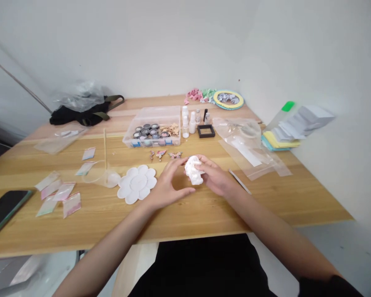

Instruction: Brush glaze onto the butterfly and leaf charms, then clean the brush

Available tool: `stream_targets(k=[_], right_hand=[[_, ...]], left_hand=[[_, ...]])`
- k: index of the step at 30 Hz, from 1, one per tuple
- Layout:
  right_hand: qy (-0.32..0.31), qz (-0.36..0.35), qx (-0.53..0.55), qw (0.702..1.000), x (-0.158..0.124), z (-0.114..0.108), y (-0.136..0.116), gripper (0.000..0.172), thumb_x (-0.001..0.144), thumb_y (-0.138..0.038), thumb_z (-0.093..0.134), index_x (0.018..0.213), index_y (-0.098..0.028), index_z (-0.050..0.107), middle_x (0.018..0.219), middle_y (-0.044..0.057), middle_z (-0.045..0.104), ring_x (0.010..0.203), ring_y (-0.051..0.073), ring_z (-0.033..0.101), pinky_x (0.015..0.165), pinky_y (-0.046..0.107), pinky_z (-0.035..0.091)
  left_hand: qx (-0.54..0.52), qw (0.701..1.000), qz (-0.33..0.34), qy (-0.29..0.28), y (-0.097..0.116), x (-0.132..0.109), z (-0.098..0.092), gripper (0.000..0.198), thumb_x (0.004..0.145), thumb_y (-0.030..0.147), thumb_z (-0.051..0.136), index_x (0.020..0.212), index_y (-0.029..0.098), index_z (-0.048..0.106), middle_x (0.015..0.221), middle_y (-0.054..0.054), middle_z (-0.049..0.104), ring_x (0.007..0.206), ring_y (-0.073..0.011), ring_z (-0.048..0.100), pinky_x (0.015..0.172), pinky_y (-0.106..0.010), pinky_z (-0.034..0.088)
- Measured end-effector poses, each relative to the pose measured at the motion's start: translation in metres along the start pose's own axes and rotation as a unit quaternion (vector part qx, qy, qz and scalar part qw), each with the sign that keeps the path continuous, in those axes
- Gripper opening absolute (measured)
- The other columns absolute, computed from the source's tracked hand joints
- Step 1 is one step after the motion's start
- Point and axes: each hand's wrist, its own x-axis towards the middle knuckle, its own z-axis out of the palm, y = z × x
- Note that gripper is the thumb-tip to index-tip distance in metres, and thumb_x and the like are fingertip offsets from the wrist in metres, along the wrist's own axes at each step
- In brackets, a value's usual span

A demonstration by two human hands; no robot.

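A crumpled white wad, soft-looking like tissue or clay, [194,170] is in my right hand [212,174], whose thumb and fingers press on it. My left hand [170,185] is curved beside the wad on its left, thumb stretched out and apart from the fingers; its fingertips reach the wad's upper edge. Left of my left hand lies a white flower-shaped palette [137,184]. Three small butterfly-like ornaments [175,155] lie just beyond my hands. A thin pale tool [240,182] rests on the table to the right of my right hand.
On the wooden table [179,218], a clear box [154,112] holds round pots and gold pieces. Small bottles [192,123] and a black frame [206,131] stand beyond. Sachets [71,204], a cup with a stick, and a phone [6,210] are left; plastic bags [250,152] and stacked papers right.
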Motion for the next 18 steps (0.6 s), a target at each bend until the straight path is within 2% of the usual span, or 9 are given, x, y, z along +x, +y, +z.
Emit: stream_targets(k=[5, 8, 16, 18], right_hand=[[-0.045, 0.015, 0.009, 0.999, -0.0009, 0.0019, -0.0011, 0.042, 0.063, -0.043, 0.078, 0.092, -0.025, 0.055, 0.080, 0.001, 0.072, 0.069, 0.018, 0.066, 0.064, 0.032, 0.053], [-0.050, 0.017, 0.005, 0.999, -0.0005, 0.0009, -0.0002, 0.045, 0.062, -0.045, 0.079, 0.094, -0.024, 0.056, 0.085, 0.003, 0.072, 0.074, 0.018, 0.066, 0.067, 0.032, 0.053], [0.005, -0.004, -0.048, 0.999, -0.0038, -0.0014, 0.0011, 0.041, 0.066, -0.048, 0.078, 0.097, -0.024, 0.065, 0.098, 0.004, 0.070, 0.083, 0.019, 0.064, 0.071, 0.032, 0.053], [0.032, -0.026, -0.074, 0.996, -0.0074, -0.0012, 0.0025, 0.038, 0.069, -0.048, 0.077, 0.098, -0.025, 0.068, 0.102, 0.004, 0.070, 0.088, 0.019, 0.064, 0.076, 0.033, 0.053]], left_hand=[[0.035, 0.999, 0.032, 0.015, -0.0049, 0.0007, 0.0056, 0.064, 0.076, 0.040, 0.076, 0.132, 0.024, 0.051, 0.135, -0.013, 0.058, 0.127, -0.0282, 0.053, 0.109, -0.051, 0.039], [0.039, 0.998, 0.040, 0.030, -0.0079, 0.0012, 0.0058, 0.058, 0.077, 0.042, 0.075, 0.128, 0.023, 0.054, 0.131, -0.013, 0.061, 0.124, -0.0279, 0.055, 0.107, -0.050, 0.041], [0.038, 0.997, 0.042, 0.044, -0.0092, -0.0008, 0.0034, 0.036, 0.090, 0.041, 0.061, 0.120, 0.023, 0.059, 0.120, -0.012, 0.064, 0.117, -0.0258, 0.058, 0.102, -0.045, 0.045], [0.038, 0.997, 0.050, 0.042, -0.0080, -0.0019, 0.0019, 0.031, 0.092, 0.038, 0.058, 0.120, 0.025, 0.060, 0.116, -0.010, 0.065, 0.114, -0.0244, 0.059, 0.099, -0.043, 0.048]])
